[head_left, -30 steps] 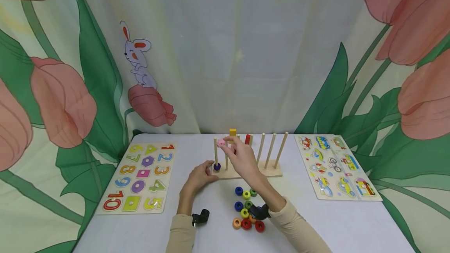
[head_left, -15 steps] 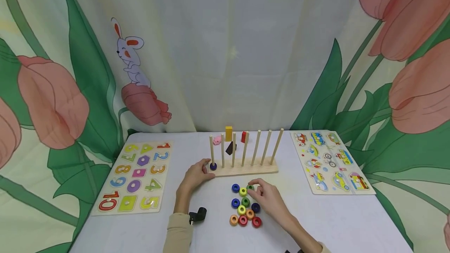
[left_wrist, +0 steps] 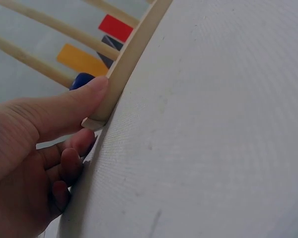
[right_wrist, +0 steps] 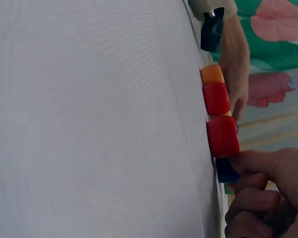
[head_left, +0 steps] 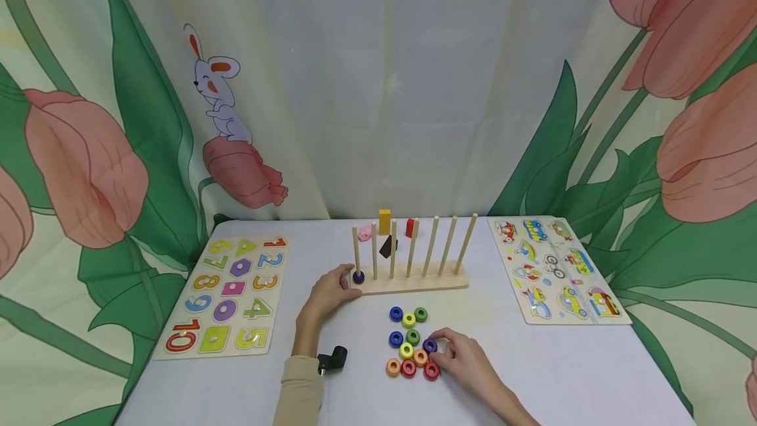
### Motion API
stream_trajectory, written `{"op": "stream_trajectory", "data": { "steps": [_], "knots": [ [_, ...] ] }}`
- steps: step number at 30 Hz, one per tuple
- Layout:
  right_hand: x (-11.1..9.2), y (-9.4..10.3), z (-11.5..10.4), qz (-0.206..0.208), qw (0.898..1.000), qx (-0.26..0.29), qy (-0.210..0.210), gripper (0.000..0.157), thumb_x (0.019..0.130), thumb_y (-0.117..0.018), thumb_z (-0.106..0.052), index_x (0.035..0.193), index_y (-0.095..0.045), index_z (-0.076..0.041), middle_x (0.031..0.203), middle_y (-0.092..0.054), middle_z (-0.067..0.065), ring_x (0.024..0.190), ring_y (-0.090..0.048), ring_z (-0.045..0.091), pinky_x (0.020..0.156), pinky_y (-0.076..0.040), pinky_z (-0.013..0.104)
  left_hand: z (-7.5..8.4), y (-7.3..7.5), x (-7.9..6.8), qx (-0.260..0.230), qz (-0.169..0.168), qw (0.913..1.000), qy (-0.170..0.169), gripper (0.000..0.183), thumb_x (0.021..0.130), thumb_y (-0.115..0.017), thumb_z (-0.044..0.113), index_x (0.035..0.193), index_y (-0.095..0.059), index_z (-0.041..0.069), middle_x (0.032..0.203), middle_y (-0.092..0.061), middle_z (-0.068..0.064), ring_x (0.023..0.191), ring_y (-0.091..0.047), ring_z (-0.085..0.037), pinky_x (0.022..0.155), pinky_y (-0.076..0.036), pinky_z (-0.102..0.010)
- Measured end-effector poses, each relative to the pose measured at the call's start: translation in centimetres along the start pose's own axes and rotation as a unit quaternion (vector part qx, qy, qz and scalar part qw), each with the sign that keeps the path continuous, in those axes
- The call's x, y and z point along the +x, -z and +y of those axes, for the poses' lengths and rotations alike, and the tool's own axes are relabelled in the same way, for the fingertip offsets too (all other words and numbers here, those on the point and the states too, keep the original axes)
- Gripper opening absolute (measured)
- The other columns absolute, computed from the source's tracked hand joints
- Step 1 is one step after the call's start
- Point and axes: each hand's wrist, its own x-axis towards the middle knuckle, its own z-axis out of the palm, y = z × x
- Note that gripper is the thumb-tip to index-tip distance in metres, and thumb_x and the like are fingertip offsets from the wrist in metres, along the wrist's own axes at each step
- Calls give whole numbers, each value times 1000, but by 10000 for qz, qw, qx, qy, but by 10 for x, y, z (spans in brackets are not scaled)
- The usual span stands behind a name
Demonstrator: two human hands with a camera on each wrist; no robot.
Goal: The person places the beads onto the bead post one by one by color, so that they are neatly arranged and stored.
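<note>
My left hand [head_left: 330, 293] holds the left end of a wooden peg stand [head_left: 414, 283], which has a row of upright pegs. In the left wrist view the thumb [left_wrist: 92, 94] presses on the front of its base. One dark blue ring [head_left: 358, 277] sits at the bottom of the leftmost peg. My right hand [head_left: 467, 363] pinches a purple-blue bead ring [head_left: 430, 345] lying on the table, at the right side of a group of rings. In the right wrist view, that ring [right_wrist: 227, 171] shows beside a red ring [right_wrist: 223, 136], partly hidden by the fingers.
Loose blue [head_left: 395, 339], yellow, green, orange and red rings [head_left: 408, 367] lie before the stand. Behind it are a pink piece [head_left: 365, 233], a yellow block [head_left: 384, 222], a dark piece and a red block. A number puzzle [head_left: 225, 301] lies left, a vehicle puzzle [head_left: 558, 271] right.
My right hand set the pink piece down behind the stand, then came back toward the rings and took hold of the purple-blue ring. My left hand stays on the stand's end.
</note>
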Motion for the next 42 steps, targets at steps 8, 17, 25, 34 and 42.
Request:
{"op": "stream_trajectory", "data": {
  "steps": [8, 17, 25, 34, 42],
  "knots": [
    [6, 4, -12, 480, 9988, 100, 49, 26, 84, -73, -24, 107, -66, -15, 51, -44, -9, 43, -37, 3, 42, -30, 20, 2, 1, -1, 2, 22, 10000, 35, 66, 75, -80, 32, 132, -54, 11, 72, -54, 2, 61, -47, -14, 58, -36, -31],
    [32, 13, -50, 704, 9970, 91, 323, 26, 85, -73, -23, 109, -65, -18, 52, -45, -9, 44, -37, 4, 44, -30, 21, 1, -1, 0, -24, 21, 10000, 80, 65, 76, -80, 32, 132, -55, 12, 73, -53, 2, 63, -46, -14, 59, -35, -32],
    [55, 13, -86, 784, 9935, 328, 762, 28, 85, -72, -27, 112, -64, -22, 53, -46, -9, 44, -40, 8, 41, -30, 22, 2, -1, 1, -50, -1, 9998, 175, 66, 76, -80, 34, 133, -54, 13, 75, -53, 2, 64, -47, -14, 59, -35, -31],
    [81, 19, -133, 927, 9849, 445, 1393, 29, 87, -70, -29, 113, -64, -19, 54, -46, -7, 43, -40, 9, 41, -30, 24, 2, -1, 0, 31, 38, 9999, 122, 65, 76, -80, 34, 132, -55, 14, 72, -54, 2, 62, -46, -14, 58, -35, -31],
    [104, 27, -169, 1315, 9751, 612, 1676, 31, 89, -68, -27, 117, -62, -17, 57, -46, -6, 47, -39, 9, 42, -29, 25, 3, 2, -2, -4, -21, 9999, 154, 65, 76, -79, 35, 133, -54, 14, 73, -54, 2, 63, -47, -14, 58, -36, -31]
  ]
}}
